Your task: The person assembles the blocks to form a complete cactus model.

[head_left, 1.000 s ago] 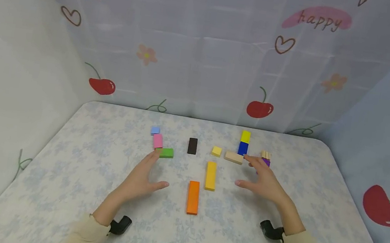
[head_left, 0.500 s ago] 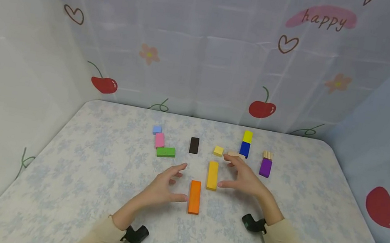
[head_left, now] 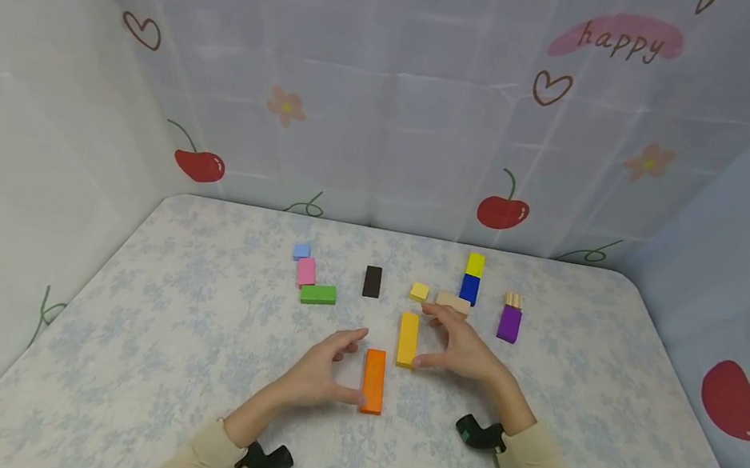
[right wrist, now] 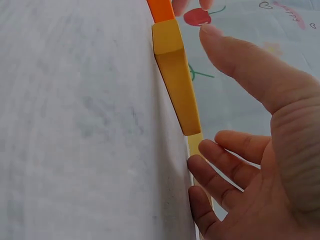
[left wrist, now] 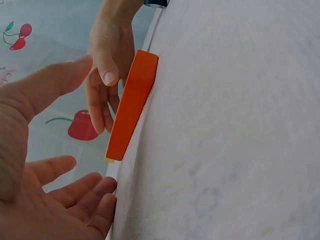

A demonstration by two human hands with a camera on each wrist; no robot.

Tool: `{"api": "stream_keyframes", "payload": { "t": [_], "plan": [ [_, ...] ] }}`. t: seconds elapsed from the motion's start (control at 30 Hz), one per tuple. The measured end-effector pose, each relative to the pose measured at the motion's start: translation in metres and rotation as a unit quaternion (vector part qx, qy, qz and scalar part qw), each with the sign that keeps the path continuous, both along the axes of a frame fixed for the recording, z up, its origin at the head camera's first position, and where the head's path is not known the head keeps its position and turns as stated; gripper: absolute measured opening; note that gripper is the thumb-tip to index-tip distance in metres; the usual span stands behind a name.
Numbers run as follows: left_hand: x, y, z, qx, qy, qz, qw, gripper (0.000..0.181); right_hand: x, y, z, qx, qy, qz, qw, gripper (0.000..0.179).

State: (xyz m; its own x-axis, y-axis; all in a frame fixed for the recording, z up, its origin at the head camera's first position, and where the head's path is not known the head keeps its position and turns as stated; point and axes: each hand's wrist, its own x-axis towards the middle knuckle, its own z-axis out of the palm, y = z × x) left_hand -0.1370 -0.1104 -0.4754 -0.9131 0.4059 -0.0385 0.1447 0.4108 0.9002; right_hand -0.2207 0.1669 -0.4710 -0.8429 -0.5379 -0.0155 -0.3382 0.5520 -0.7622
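The fingers of our left hand (head_left: 317, 377) and right hand (head_left: 465, 353) are spread, gripping nothing, close around the orange block (head_left: 373, 382) and the long yellow block (head_left: 407, 340) respectively; we cannot tell whether they touch. Compared with a second ago, we have both hands farther inward, away from the green block (head_left: 318, 295) and purple block (head_left: 509, 324), while these four blocks keep their places on the bench (head_left: 145, 361).

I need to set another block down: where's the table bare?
The table is bare left of the green block and right of the purple block, out to its side edges. The middle is crowded: left hand and right hand flank the orange block and long yellow block.
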Motion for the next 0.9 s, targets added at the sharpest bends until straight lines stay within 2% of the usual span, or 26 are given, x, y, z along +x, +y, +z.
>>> {"api": "stream_keyframes", "payload": {
  "t": [0.2,0.47,0.63,0.73,0.9],
  "plan": [
    [0.001,0.001,-0.005,-0.036,0.024,-0.011,0.999,0.095,-0.001,-0.003,-0.005,0.029,0.024,0.008,0.9993,0.092],
    [0.003,0.004,-0.008,-0.093,0.065,-0.027,0.9931,0.087,0.001,-0.002,-0.009,0.049,0.047,0.015,0.9976,0.091],
    [0.005,0.004,-0.009,-0.119,0.074,-0.033,0.9896,0.084,0.001,-0.002,-0.011,0.059,0.051,0.02,0.9968,0.09],
    [0.005,0.004,-0.008,-0.123,0.073,-0.032,0.9892,0.083,0.0,-0.003,-0.011,0.064,0.05,0.017,0.9965,0.09],
    [0.004,0.004,-0.005,-0.102,0.059,-0.03,0.9926,0.082,-0.001,-0.005,-0.009,0.063,0.048,0.008,0.9968,0.087]
  ]
}}
